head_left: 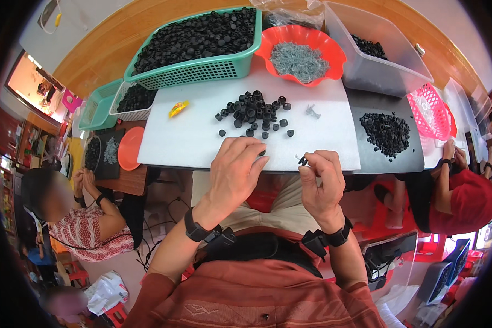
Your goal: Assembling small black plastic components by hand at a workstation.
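Over the front edge of the white foam sheet, my left hand curls its fingers toward the thumb. A small black cap shows between them, mostly hidden. My right hand pinches a thin metal screw with a small black part on it, just past the sheet's front edge. Ahead of my left hand lies a loose pile of round black caps, some scattered apart. A few loose screws rest to the right of the pile.
A green basket of black caps, a red scalloped bowl of screws and a clear bin stand behind. Small black parts lie on a dark board at right. A yellow wrapper sits left. Co-workers work on both sides.
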`<act>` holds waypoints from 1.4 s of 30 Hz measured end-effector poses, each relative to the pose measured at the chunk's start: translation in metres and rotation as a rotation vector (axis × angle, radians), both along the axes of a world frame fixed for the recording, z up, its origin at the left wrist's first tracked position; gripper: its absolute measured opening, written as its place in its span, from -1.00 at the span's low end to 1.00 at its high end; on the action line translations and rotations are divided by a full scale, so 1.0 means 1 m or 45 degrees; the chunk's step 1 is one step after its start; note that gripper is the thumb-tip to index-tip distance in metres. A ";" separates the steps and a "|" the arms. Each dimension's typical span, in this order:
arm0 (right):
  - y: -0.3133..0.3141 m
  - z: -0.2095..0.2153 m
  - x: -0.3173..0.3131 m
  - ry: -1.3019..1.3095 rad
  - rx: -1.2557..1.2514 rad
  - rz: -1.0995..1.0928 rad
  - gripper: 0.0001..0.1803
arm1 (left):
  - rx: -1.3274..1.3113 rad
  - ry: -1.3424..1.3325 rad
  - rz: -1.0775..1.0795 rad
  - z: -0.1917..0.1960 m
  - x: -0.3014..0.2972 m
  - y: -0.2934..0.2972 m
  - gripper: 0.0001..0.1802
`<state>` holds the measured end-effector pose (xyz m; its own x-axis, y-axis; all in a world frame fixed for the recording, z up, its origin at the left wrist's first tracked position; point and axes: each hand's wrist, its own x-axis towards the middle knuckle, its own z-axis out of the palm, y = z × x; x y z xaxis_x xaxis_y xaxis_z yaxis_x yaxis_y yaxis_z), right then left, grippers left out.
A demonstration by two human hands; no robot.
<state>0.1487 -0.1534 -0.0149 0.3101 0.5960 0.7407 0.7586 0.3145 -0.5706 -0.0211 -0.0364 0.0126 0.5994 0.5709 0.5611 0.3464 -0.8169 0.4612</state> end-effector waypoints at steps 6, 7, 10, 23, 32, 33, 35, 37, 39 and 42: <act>-0.008 -0.003 0.001 0.060 -0.028 0.009 -0.69 | -0.052 0.101 -0.015 -0.002 0.002 0.004 -0.78; -0.009 -0.003 0.001 0.068 -0.039 0.012 -0.69 | -0.038 0.108 -0.015 -0.004 0.002 0.005 -0.79; -0.012 -0.003 0.001 0.097 -0.060 0.023 -0.70 | -0.074 0.067 -0.017 -0.003 0.002 0.005 -0.80; -0.011 -0.005 -0.006 0.398 -0.073 0.134 -0.78 | -0.823 -0.334 -0.190 0.002 0.000 -0.001 -0.74; -0.008 -0.006 -0.010 0.503 -0.063 0.178 -0.81 | -1.220 -0.296 -0.197 0.005 -0.005 0.000 -0.71; -0.008 -0.006 -0.011 0.501 -0.063 0.177 -0.81 | -1.220 -0.298 -0.199 0.004 -0.005 0.000 -0.71; -0.008 -0.005 -0.012 0.540 -0.072 0.188 -0.81 | -1.283 -0.391 -0.279 -0.002 -0.005 0.002 -0.70; -0.007 -0.005 -0.013 0.555 -0.075 0.202 -0.82 | -1.319 -0.479 -0.328 -0.007 -0.005 0.001 -0.70; -0.006 -0.004 -0.014 0.572 -0.080 0.214 -0.82 | -1.355 -0.565 -0.379 -0.009 -0.005 0.002 -0.69; -0.005 -0.002 -0.016 0.589 -0.073 0.219 -0.84 | -1.337 -0.550 -0.419 -0.008 -0.007 0.003 -0.69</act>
<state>0.1330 -0.1581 -0.0167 0.4922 0.7030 0.5133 0.3614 0.3714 -0.8552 -0.0277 -0.0330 0.0050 0.6791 0.7270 0.1014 -0.1595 0.0113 0.9871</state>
